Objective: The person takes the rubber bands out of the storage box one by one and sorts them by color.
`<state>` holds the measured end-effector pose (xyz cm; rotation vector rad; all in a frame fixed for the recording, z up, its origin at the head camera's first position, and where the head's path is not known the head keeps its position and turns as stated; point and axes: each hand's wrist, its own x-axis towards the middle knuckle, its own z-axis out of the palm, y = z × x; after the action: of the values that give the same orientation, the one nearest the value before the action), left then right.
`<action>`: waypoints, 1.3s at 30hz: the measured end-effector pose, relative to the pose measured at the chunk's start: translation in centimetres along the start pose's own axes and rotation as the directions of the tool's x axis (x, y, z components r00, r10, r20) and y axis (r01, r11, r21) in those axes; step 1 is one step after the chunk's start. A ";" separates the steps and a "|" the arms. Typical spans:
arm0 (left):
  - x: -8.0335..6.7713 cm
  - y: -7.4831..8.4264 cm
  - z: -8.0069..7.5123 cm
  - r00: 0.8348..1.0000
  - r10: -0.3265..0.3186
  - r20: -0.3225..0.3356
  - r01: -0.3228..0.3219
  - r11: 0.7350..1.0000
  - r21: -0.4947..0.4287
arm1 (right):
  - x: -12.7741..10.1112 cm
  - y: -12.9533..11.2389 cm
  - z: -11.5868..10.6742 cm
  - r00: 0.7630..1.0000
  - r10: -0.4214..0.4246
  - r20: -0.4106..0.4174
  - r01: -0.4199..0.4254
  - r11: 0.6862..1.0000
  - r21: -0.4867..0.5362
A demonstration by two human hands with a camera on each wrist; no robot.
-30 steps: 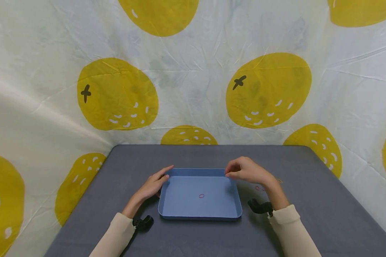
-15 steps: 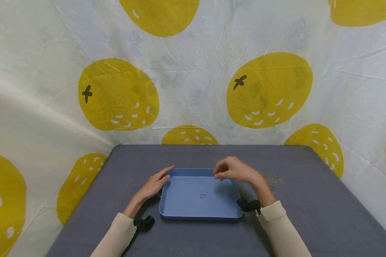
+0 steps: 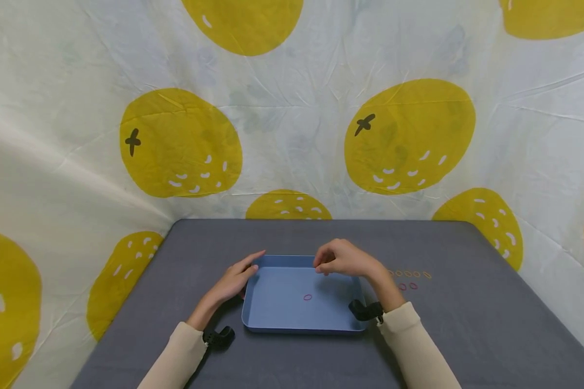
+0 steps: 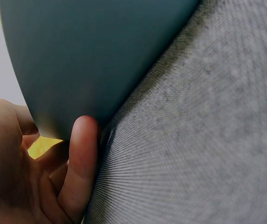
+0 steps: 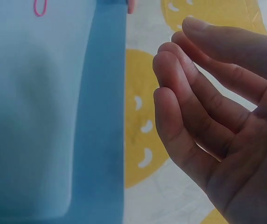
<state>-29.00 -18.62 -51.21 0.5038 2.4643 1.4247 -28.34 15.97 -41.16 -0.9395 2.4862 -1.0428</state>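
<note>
A shallow blue tray (image 3: 302, 316) lies on the table, with one small pink rubber band (image 3: 307, 297) inside it. At the tray's left side, my left hand (image 3: 232, 281) holds the wall, thumb over the rim and fingers outside; in the left wrist view a finger (image 4: 83, 149) presses the outer wall. My right hand (image 3: 345, 259) hovers above the tray's far right part, thumb and index tips close together. Nothing shows between those fingertips in the right wrist view, and a thin thing there could be hidden.
Right of the tray, a row of several yellow rubber bands (image 3: 407, 274) lies on the grey table (image 3: 467, 324). Pink rubber bands (image 3: 413, 286) lie in front of them, partly behind the right forearm. A white cloth (image 3: 292, 140) with yellow fruit prints hangs behind the table.
My right hand has moved left from the tray's far right corner to over its inside, uncovering more rubber bands on the table. The left hand and the tray have stayed put.
</note>
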 end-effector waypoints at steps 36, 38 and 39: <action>-0.1 0.4 0.0 1.000 -0.006 -0.002 0.006 1.000 0.007 | 1.6 1.4 2.6 0.995 0.082 0.061 -0.076 0.993 -0.095; -0.1 0.3 0.1 1.000 -0.004 -0.002 0.004 1.000 0.007 | 1.7 1.5 2.6 0.995 0.084 0.059 -0.078 0.992 -0.095; -0.1 0.3 0.1 1.000 -0.005 -0.002 0.005 1.000 0.007 | 1.7 1.6 2.7 0.995 0.084 0.059 -0.079 0.992 -0.095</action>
<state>-28.85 -18.46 -50.96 0.4978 2.4710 1.4165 -29.04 14.24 -44.18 -0.8747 2.5169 -0.8657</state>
